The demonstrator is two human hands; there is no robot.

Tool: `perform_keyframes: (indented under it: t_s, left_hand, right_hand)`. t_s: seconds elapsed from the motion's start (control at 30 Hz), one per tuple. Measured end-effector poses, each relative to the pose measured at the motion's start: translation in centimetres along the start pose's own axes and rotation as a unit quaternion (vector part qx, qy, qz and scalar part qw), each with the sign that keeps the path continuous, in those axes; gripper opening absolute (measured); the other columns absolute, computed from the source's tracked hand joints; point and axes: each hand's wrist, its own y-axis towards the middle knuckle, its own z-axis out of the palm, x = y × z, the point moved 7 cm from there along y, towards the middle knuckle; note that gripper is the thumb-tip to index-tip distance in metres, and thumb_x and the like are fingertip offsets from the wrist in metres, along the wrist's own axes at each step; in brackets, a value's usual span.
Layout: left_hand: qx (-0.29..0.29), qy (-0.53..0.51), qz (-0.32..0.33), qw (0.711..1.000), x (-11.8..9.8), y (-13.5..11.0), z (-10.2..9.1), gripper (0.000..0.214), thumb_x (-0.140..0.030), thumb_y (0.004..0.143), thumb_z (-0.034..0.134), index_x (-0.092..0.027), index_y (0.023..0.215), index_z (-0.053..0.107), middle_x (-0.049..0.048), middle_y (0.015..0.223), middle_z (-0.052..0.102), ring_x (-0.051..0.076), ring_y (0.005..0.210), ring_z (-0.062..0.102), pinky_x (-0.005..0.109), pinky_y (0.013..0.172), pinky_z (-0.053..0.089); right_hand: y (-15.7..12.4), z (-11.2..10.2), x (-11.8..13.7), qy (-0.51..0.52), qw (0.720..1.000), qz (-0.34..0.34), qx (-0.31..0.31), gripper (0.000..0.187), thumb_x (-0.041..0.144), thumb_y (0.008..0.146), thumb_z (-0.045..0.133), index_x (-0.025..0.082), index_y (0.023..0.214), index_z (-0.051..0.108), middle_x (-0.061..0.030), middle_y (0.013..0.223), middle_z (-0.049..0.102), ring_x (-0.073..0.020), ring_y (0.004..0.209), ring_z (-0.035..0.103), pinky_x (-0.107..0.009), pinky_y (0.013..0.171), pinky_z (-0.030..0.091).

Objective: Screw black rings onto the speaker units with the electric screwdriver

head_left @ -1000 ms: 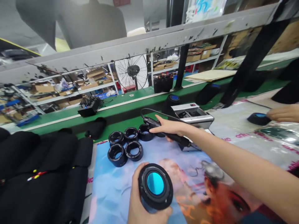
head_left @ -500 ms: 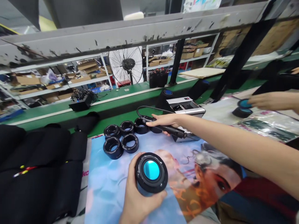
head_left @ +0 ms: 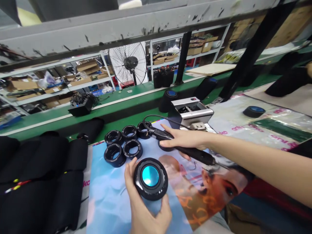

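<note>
My left hand (head_left: 146,203) is wrapped round a black round speaker unit (head_left: 159,169) with a shiny blue centre, its face turned up. My right hand (head_left: 182,139) holds a black electric screwdriver (head_left: 195,154). The screwdriver's cable end points left and its thin bit points right. Under the fingers of my right hand lies a black round part (head_left: 166,147), partly hidden; I cannot tell whether they touch it. Several black rings (head_left: 133,149) stand on the printed sheet (head_left: 109,191) beyond my left hand.
A silver box with an open top (head_left: 192,112) stands behind my right hand. Black padded pieces (head_left: 44,182) lie at the left. Black cylinders with blue ends (head_left: 168,100) stand at the back. Another round blue-topped part (head_left: 253,111) rests at the right.
My right hand has moved toward me and slightly right with the screwdriver, away from the silver box. The speaker has shifted a little left in view. Another person's hand has left the right side.
</note>
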Motion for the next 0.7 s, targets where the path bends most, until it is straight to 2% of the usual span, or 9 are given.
perform_keyframes:
  t_s: [0.1,0.17,0.23,0.3,0.37,0.43,0.5,0.57,0.7]
  left_hand:
    - [-0.013,0.004,0.022,1.000,0.0,0.2,0.6,0.116,-0.024,0.080,0.078,-0.043,0.173,0.010,0.0071,0.163,0.041,0.028,0.145,0.054,0.043,0.124,0.042]
    - [-0.030,0.001,0.014,0.999,0.5,0.4,0.7,0.128,-0.029,0.076,0.087,-0.045,0.173,0.006,0.0064,0.159,0.042,0.027,0.138,0.057,0.042,0.118,0.048]
    - [-0.054,0.007,-0.020,0.998,1.1,0.6,0.5,0.138,-0.033,0.068,0.094,-0.043,0.173,0.006,0.0070,0.152,0.048,0.028,0.134,0.060,0.046,0.116,0.052]
    - [-0.073,0.031,-0.061,0.995,1.4,0.8,0.1,0.139,-0.033,0.064,0.097,-0.037,0.174,0.011,0.0081,0.144,0.055,0.031,0.130,0.064,0.052,0.118,0.052]
    - [-0.083,0.051,-0.089,0.991,1.4,0.8,-0.3,0.133,-0.033,0.066,0.094,-0.032,0.174,0.016,0.0103,0.141,0.060,0.035,0.129,0.066,0.060,0.120,0.050]
    - [-0.080,0.052,-0.103,0.990,1.1,0.9,-0.6,0.126,-0.035,0.070,0.092,-0.031,0.173,0.020,0.0123,0.143,0.062,0.038,0.133,0.066,0.065,0.120,0.050]
    - [-0.067,0.047,-0.107,0.991,0.9,1.0,-0.9,0.114,-0.036,0.073,0.089,-0.030,0.170,0.029,0.0132,0.147,0.064,0.040,0.137,0.065,0.062,0.117,0.053]
    - [-0.049,0.053,-0.113,0.991,0.7,1.1,-1.1,0.100,-0.035,0.073,0.089,-0.027,0.161,0.044,0.0130,0.148,0.066,0.039,0.138,0.065,0.055,0.114,0.057]
    - [-0.032,0.103,-0.120,0.987,0.3,1.5,-1.8,0.081,-0.037,0.070,0.088,-0.022,0.144,0.060,0.0119,0.138,0.072,0.037,0.129,0.070,0.054,0.118,0.054]
  right_hand:
    - [-2.2,-1.0,0.0,0.024,0.998,-0.053,0.000,0.130,0.060,0.092,0.084,0.041,0.172,-0.017,-0.0039,0.096,0.073,-0.0151,0.048,0.065,-0.024,0.046,0.056]
    - [-3.8,-2.0,0.1,0.038,0.994,-0.104,-0.011,0.130,0.066,0.082,0.089,0.044,0.174,-0.001,-0.0045,0.104,0.073,-0.0143,0.049,0.064,-0.022,0.043,0.051]
    - [-5.1,-3.2,0.1,0.051,0.986,-0.154,-0.045,0.119,0.068,0.076,0.090,0.037,0.170,0.024,-0.0050,0.104,0.072,-0.0140,0.046,0.062,-0.021,0.039,0.044]
    - [-5.9,-4.4,-0.4,0.052,0.978,-0.177,-0.099,0.103,0.067,0.075,0.086,0.025,0.158,0.043,-0.0017,0.084,0.068,-0.0160,0.043,0.058,-0.022,0.037,0.039]
    - [-6.2,-5.4,-1.5,0.023,0.973,-0.164,-0.161,0.090,0.066,0.076,0.080,0.019,0.147,0.053,0.0029,0.065,0.057,-0.0190,0.043,0.057,-0.026,0.041,0.042]
    - [-6.4,-5.7,-2.7,-0.023,0.964,-0.152,-0.217,0.082,0.063,0.076,0.079,0.019,0.141,0.057,-0.0004,0.072,0.062,-0.0221,0.054,0.063,-0.030,0.050,0.050]
    - [-6.4,-5.2,-3.8,-0.062,0.957,-0.145,-0.245,0.077,0.054,0.075,0.082,0.022,0.141,0.059,-0.0074,0.104,0.072,-0.0276,0.084,0.072,-0.035,0.071,0.059]
    - [-6.1,-3.4,-4.7,-0.100,0.958,-0.141,-0.227,0.067,0.043,0.078,0.083,0.027,0.140,0.062,-0.0069,0.129,0.069,-0.0305,0.116,0.069,-0.036,0.093,0.057]
    - [-5.1,1.9,-6.3,-0.202,0.964,-0.124,-0.122,0.046,0.025,0.084,0.082,0.030,0.128,0.069,-0.0036,0.131,0.069,-0.0316,0.118,0.070,-0.039,0.097,0.054]
